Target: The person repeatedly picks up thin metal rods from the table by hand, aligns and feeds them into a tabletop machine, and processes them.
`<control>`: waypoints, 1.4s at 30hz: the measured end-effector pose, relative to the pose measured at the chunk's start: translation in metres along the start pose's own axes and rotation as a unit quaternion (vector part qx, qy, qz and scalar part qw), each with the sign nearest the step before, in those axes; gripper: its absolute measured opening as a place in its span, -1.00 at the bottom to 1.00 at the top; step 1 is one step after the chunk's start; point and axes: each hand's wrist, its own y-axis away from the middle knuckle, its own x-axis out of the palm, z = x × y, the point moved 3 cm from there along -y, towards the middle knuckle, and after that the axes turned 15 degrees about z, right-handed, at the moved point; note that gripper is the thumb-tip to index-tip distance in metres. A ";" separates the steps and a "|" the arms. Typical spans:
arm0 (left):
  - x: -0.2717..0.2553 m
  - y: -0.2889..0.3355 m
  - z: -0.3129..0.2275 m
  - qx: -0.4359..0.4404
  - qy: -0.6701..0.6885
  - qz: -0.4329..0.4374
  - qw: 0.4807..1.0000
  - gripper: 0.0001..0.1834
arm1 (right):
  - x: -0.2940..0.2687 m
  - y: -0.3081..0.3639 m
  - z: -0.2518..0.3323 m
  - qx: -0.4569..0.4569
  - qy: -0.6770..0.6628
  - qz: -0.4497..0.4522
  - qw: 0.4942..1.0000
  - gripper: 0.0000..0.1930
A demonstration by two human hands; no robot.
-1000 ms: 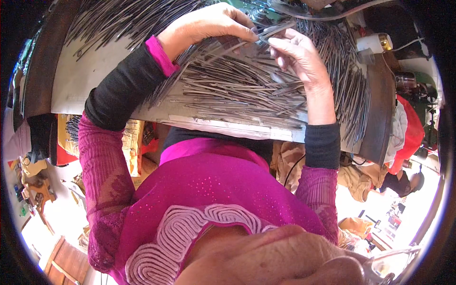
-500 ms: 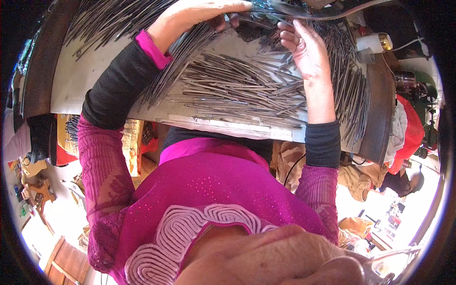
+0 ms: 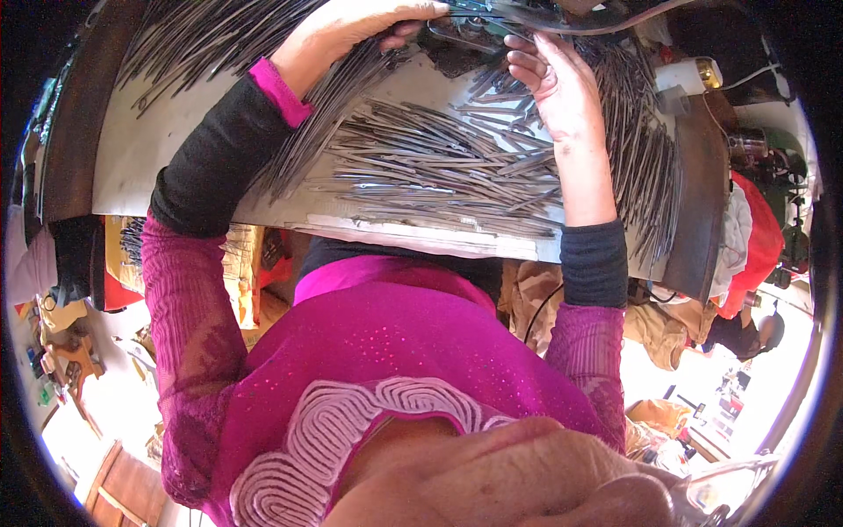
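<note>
Thin dark metal rods, some with small eyelets at their ends, lie in a loose pile (image 3: 439, 162) across the pale worktop (image 3: 132, 167). At the far edge of the view my left hand (image 3: 364, 26) is closed, its fingers bent round a thin metal rod (image 3: 461, 39); the fingertips are partly cut off by the picture's top. To its right my right hand (image 3: 558, 79) is turned palm inward with curled fingers. Its thumb and forefinger appear to pinch a rod's end, though dark clutter behind makes this hard to see.
More rods lie in a bundle (image 3: 211, 44) at the far left and another (image 3: 641, 167) at the right. Dark raised boards (image 3: 702, 202) border the worktop. A white cylindrical fitting with a cord (image 3: 685, 77) stands at the right. A grey cable (image 3: 615, 25) crosses above my right hand.
Both hands have shifted slightly to the left. The left fingers have drawn closer together, and a few rods near the right hand lie differently.
</note>
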 end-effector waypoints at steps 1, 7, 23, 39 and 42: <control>0.000 0.000 0.000 -0.008 -0.003 -0.005 1.000 -0.68 | 0.000 0.000 0.000 -0.001 0.001 0.001 1.000 -0.74; 0.000 0.000 0.003 0.000 0.044 0.016 0.999 -0.68 | -0.008 -0.002 -0.006 0.013 -0.028 0.007 0.999 -0.74; 0.003 -0.011 0.021 -0.050 -0.087 0.161 0.982 -0.68 | 0.042 0.009 0.005 -0.001 0.470 0.092 0.878 -0.72; -0.001 -0.005 -0.004 0.025 -0.451 0.000 0.892 -0.75 | 0.048 0.023 0.010 0.153 0.365 0.158 0.905 -0.62; -0.010 -0.005 0.001 -0.061 -0.238 0.005 0.969 -0.77 | 0.047 0.023 0.001 0.201 0.313 0.174 0.912 -0.60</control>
